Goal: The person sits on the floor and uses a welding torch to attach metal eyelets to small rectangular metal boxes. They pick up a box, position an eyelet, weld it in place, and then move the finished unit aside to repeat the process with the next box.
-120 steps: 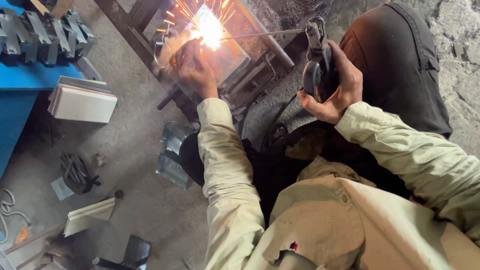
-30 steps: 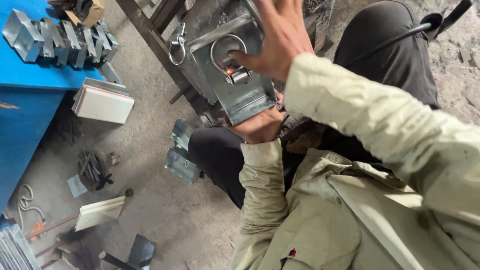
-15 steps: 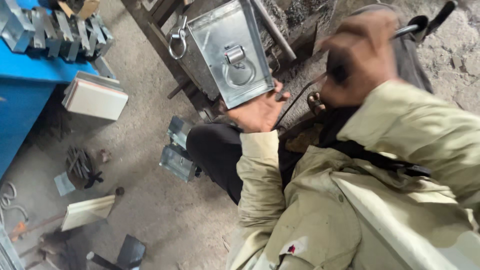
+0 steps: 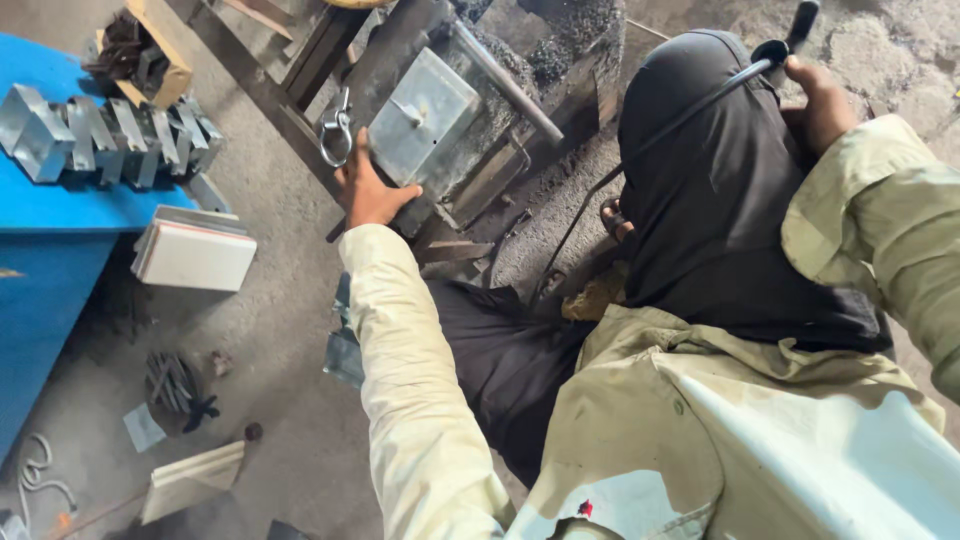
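My left hand (image 4: 368, 190) grips the lower left edge of a grey sheet-metal box (image 4: 425, 112) that leans tilted on a dark steel frame (image 4: 300, 70). A steel ring shackle (image 4: 336, 130) hangs at the box's left side, just above my fingers. My right hand (image 4: 822, 100) rests on my dark-trousered knee (image 4: 720, 180) at the right, shut on the black handle of a welding holder (image 4: 800, 22). Its black cable (image 4: 690, 112) runs down across the knee. No arc or spark shows.
A blue table (image 4: 50, 215) at the left carries a row of folded metal brackets (image 4: 105, 135). Below it lies a stack of pale flat boxes (image 4: 195, 255). Scrap metal (image 4: 178, 385), a pale board (image 4: 195, 480) and a white cord (image 4: 40, 475) lie on the concrete floor.
My right hand has swung away from the box to my right knee, holder in its grip. The box is now turned and tilted, with my left hand at its left edge.
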